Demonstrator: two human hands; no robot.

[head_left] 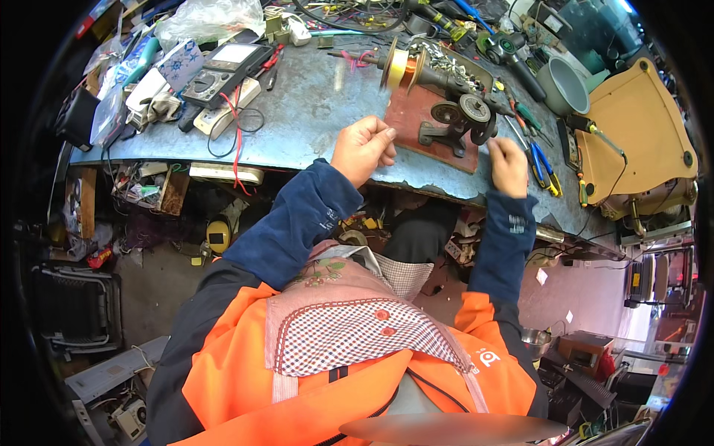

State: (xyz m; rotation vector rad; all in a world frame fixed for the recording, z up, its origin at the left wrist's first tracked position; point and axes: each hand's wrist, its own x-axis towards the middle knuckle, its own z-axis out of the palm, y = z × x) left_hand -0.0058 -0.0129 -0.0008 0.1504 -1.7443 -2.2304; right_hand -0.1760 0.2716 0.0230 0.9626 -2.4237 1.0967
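Note:
A hand-cranked winding machine [451, 138] with dark metal wheels stands on a reddish-brown base board [407, 119] at the bench's front edge. On its shaft, toward the left, sits a round bobbin [397, 70] with yellow and copper-coloured windings. My left hand [363, 151] is just left of the board, below the bobbin, with thumb and forefinger pinched together. Anything between those fingertips is too fine to make out. My right hand [509, 166] is closed beside the rightmost wheel; its curled fingers hide whatever they grip.
An analog multimeter [223, 74] with red leads [237, 141] lies at the left. Blue-and-yellow pliers [545, 169] and screwdrivers lie right of the winder. Behind them stand a metal tray of small parts [461, 65] and a grey bowl [563, 85]. A tan chair [632, 134] stands far right.

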